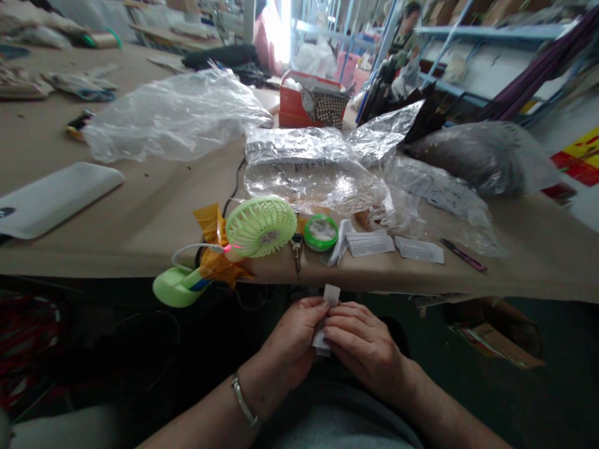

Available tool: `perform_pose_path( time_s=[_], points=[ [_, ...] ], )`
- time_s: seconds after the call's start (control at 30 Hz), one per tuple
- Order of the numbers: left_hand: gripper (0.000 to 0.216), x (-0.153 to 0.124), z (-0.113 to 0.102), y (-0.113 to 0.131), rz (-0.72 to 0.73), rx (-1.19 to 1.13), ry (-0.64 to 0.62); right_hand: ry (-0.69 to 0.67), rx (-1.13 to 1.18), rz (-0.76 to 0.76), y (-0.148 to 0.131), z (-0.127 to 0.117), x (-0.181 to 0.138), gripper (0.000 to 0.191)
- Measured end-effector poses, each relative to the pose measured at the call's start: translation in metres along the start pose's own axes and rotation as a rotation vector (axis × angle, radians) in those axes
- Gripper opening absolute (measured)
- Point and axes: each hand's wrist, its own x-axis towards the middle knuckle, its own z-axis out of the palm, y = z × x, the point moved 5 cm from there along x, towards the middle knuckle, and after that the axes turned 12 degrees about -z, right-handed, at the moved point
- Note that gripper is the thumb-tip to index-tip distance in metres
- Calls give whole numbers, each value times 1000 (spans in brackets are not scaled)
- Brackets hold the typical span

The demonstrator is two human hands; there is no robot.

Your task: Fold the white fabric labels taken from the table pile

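My left hand [291, 340] and my right hand [362, 343] meet below the table's front edge, over my lap. Both pinch a small white paper strip [327, 315] held upright between them, its top end sticking out above the fingers. A silver bracelet [243, 402] circles my left wrist. On the table just above lie similar white labels [369, 243], a second label [418, 249], and a green roll of tape [321, 232].
A light green hand-held fan [259, 227], taped to the table edge [421, 284], faces me with a small tool [296, 249] beside it. Crumpled clear plastic bags [322, 171] cover the middle. A white flat device [51, 199] lies left, a red box [299, 103] behind, a pink pen [463, 255] right.
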Motion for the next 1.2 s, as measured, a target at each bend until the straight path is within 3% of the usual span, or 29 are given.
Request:
perform_pose_path(
  time_s=[0.1, 0.2, 0.27, 0.33, 0.4, 0.47, 0.57, 0.7, 0.8, 0.9, 1.0, 1.2],
  points=[
    [9, -4, -4, -1, -64, 48, 106, 6, -164, 112, 24, -22, -15, 39],
    [9, -7, -8, -2, -109, 90, 205, 27, -540, 364, 65, -56, -41, 53],
    [9, -7, -8, -3, -115, 99, 214, -40, -740, 460, 87, -69, -58, 63],
    [9, -5, -9, -5, -117, 106, 204, -133, -836, 515, 100, -73, -72, 60],
    [10, -3, -11, -7, -114, 118, 199, -173, -848, 518, 104, -72, -81, 49],
    [11, -2, -14, -8, -107, 129, 202, -129, -795, 478, 102, -74, -86, 36],
    [11, -2, -15, -6, -106, 141, 203, 2, -654, 419, 98, -82, -89, 19],
    [11, -5, -13, -4, -112, 156, 235, 215, -477, 442, 89, -91, -82, 12],
    [12, -5, -10, -6, -116, 146, 222, 324, -300, 362, 63, -73, -57, 16],
    [12, -4, -4, -7, -84, 96, 107, 224, -41, 169, 28, -33, -21, 20],
    [10, -5, -2, -3, -14, 36, 5, 141, 32, -20, 2, 3, 2, 13],
    [10, -8, -16, 2, 32, -83, 70, 89, 59, -63, 1, 27, 8, 12]
  ],
)
